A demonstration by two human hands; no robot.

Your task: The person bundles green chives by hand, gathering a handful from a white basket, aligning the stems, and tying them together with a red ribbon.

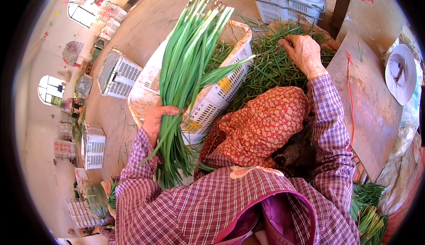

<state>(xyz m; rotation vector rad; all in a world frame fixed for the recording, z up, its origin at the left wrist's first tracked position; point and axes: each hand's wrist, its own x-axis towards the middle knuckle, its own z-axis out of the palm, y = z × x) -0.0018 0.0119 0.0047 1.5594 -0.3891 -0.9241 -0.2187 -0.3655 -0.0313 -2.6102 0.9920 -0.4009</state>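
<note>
One purple checked shirt, worn by the person, is the biggest thing, across the bottom of the frame. One flat brown board is at the right side. One white crate with holes in its walls sits in the middle, with some greens inside. One messy pile of loose green leaves lies just beside it, at the upper middle right. One long bunch of green chives is left of the middle, in front of the crate, its pale ends pointing up and its leaf tips hanging down. One red flowery cloth covers the person's leg in the middle. One stack of white crates stands at the top right; I can't count them all. One pale hat is at the far right. There are two hands. The left hand has its fingers wrapped around the bunch. The right hand is over the pile, finger and thumb close together; I can't tell if they pinch a leaf. One thin red string lies on the board.
</note>
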